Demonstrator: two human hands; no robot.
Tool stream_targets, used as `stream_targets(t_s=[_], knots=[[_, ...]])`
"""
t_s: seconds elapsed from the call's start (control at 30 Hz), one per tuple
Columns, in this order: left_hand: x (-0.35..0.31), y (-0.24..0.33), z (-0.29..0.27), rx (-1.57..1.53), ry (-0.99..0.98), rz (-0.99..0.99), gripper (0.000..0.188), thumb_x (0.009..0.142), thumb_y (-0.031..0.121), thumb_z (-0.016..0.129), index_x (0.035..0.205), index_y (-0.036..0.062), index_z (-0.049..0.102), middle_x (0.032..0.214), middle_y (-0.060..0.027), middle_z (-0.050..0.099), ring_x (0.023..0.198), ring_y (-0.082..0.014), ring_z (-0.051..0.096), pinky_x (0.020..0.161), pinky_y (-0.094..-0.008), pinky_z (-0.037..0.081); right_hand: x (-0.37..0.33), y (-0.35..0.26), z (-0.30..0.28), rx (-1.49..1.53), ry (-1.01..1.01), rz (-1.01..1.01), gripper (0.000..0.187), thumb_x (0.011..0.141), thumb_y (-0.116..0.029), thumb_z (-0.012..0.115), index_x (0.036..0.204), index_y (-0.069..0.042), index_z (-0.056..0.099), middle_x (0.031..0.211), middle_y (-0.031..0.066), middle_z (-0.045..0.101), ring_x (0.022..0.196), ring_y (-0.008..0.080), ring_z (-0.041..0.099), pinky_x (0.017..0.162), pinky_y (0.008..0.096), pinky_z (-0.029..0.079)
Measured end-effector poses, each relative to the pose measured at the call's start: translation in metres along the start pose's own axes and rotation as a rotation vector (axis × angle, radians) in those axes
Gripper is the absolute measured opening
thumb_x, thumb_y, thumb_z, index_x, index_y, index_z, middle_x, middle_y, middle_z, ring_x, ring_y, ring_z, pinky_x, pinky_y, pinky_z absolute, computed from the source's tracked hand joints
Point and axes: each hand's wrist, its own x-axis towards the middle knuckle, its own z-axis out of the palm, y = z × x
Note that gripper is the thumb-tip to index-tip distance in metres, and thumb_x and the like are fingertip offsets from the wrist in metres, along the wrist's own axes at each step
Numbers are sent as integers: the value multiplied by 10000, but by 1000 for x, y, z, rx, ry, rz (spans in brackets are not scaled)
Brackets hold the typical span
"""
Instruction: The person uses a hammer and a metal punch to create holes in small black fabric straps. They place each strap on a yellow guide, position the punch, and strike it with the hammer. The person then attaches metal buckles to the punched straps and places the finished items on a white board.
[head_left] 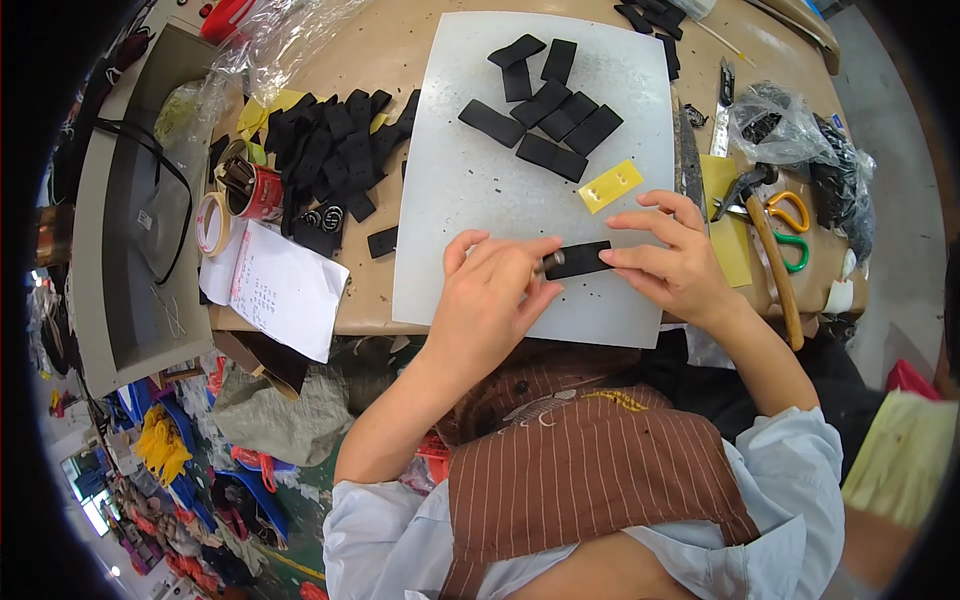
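A black fabric strip [582,260] lies on the pale board [450,200] near its front edge. My left hand [490,285] is closed in a pinch on a short metal punch-like tool [548,262], which stands at the strip's left end. The tool's tip is partly hidden by my fingers. With thumb and forefinger, my right hand [675,260] grips the right end of the strip; its other fingers are bent above. Just beyond the strip, a yellow card with small holes [610,186] rests at an angle. Several folded black strips [552,158] are scattered farther back on the board.
Left of the board are a pile of black strips [340,140], a tape roll [213,224], a red tin [264,192] and a notepad [280,285]. A hammer [775,265], scissors [790,230], a snipping tool [722,110] and plastic bags [775,125] lie on the right.
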Motion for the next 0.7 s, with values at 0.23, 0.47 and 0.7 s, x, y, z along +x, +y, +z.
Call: stream_targets(t_s=[0.23,0.47,0.7], knots=[[-19,-8,-3,224,-63,152,146,798,55,653,837,103,521,1133,15,699,1123,-181,610,1079,-482,244,4,1,-3,65,-54,13,243,685,-117,786,918,-169,742,1132,0,656,1147,297,518,974,400,418],[-16,-6,6,138,-24,135,235,748,-32,700,905,69,557,1108,-4,699,1134,-233,636,1066,-496,307,19,-1,-23,256,-117,186,445,687,-119,791,1108,-95,647,1103,30,666,1136,286,518,998,407,398],[-11,-12,8,63,-23,158,223,762,-51,691,911,55,564,1072,-36,702,1130,-243,641,997,-448,415,13,-6,-6,176,-113,191,535,684,-119,799,1184,-126,608,1015,-12,688,1108,263,531,970,402,385]])
